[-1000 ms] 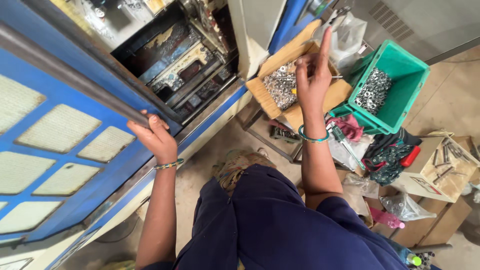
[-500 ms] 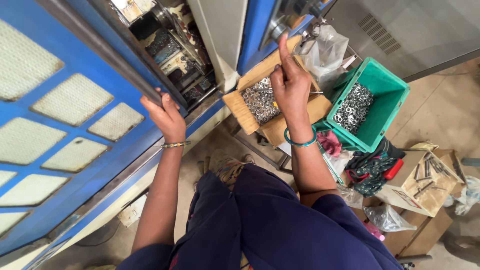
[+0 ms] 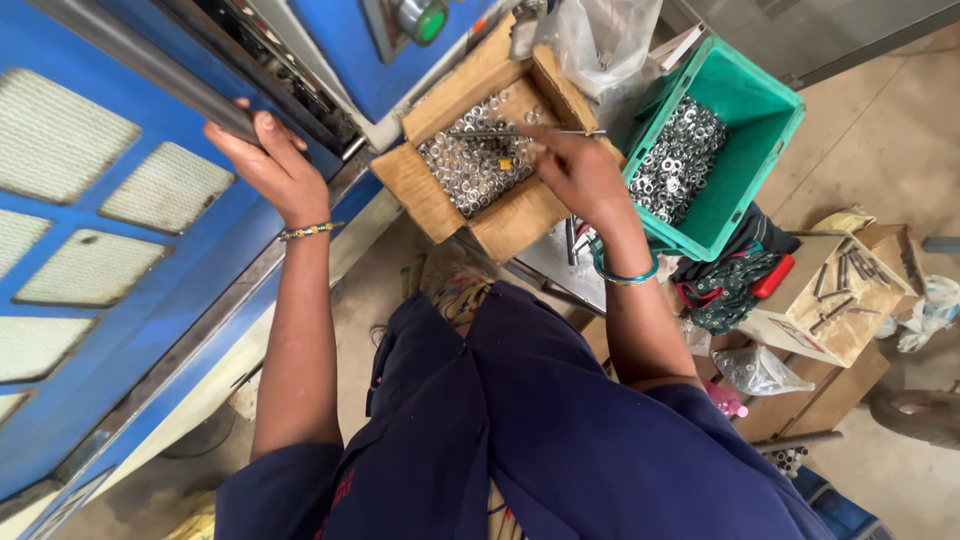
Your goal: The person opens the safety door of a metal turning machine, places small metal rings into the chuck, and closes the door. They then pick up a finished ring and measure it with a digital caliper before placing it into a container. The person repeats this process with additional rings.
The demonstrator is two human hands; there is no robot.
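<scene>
Head view: left hand [image 3: 268,165], upper left of the frame, is clenched around the grey bar handle [image 3: 150,70] of the blue machine door [image 3: 110,260]. Right hand [image 3: 580,172], upper centre, pinches a thin metal rod [image 3: 520,132] between its fingertips, holding it level over the cardboard box [image 3: 425,185] of small metal rings [image 3: 470,165]. Green plastic crate [image 3: 760,150], just right of the box, holds more rings. Clear plastic bag [image 3: 600,40] sits above, between box and crate.
</scene>
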